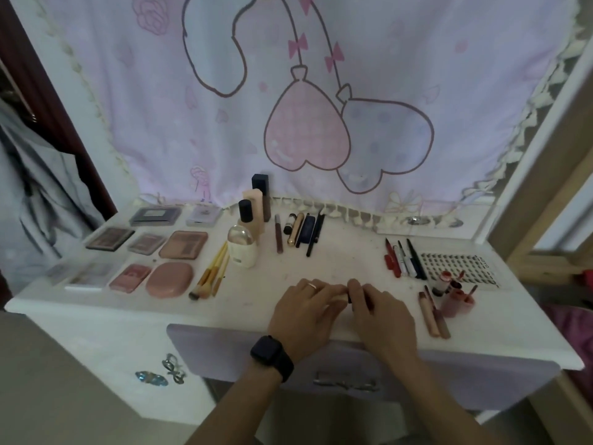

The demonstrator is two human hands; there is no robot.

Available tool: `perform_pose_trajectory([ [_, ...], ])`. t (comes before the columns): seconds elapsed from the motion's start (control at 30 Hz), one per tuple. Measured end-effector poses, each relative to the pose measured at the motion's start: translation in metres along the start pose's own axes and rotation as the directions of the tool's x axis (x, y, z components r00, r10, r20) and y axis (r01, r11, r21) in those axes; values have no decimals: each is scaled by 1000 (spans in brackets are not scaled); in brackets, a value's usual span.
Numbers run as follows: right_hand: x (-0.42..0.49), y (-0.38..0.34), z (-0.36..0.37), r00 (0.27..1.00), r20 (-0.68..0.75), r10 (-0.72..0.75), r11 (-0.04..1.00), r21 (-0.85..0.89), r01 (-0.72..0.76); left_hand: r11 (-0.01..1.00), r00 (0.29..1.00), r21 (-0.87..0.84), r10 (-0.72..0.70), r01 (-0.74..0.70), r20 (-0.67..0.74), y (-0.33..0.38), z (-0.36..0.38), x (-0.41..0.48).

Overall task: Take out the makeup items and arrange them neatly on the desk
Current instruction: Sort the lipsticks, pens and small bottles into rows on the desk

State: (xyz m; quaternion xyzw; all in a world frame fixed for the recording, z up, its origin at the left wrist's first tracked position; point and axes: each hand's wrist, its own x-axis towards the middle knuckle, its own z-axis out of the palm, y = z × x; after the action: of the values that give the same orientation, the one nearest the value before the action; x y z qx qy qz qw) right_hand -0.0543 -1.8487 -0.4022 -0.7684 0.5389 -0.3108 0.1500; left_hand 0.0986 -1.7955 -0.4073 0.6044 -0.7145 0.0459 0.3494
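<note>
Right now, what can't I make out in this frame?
Head view only:
- Small item pinched between left hand and right hand: fingers cover most of it; kind unclear.
- Far-left palettes: blurred near the frame edge; shades unreadable.
- Cream bottle label: too small to read.

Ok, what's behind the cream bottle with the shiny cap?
Three taller ones stand in a row: a black-capped bottle closest, then a beige bottle, then a navy-capped bottle against the curtain. The cream bottle hides the closest one's base.
</note>
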Motion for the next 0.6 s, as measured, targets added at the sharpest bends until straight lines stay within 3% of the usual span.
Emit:
perform_pose_trajectory([
  [0.1,-1,-3,3,998,19,56,998,-17,-55,998,999,-54,-37,37,-1,0,-1,-2],
  [0.3,-3,6,0,997,29,75,991,107,-78,996,965,29,-93,88,245,7,3,-4],
  [0.43,-6,6,1,999,42,-20,986,165,13,953,931,-140,-220,269,290,2,1,-3],
  [0.6,-6,9,-1,994,69,-81,983,170,68,796,886,-398,-364,456,286,0,-4,8],
])
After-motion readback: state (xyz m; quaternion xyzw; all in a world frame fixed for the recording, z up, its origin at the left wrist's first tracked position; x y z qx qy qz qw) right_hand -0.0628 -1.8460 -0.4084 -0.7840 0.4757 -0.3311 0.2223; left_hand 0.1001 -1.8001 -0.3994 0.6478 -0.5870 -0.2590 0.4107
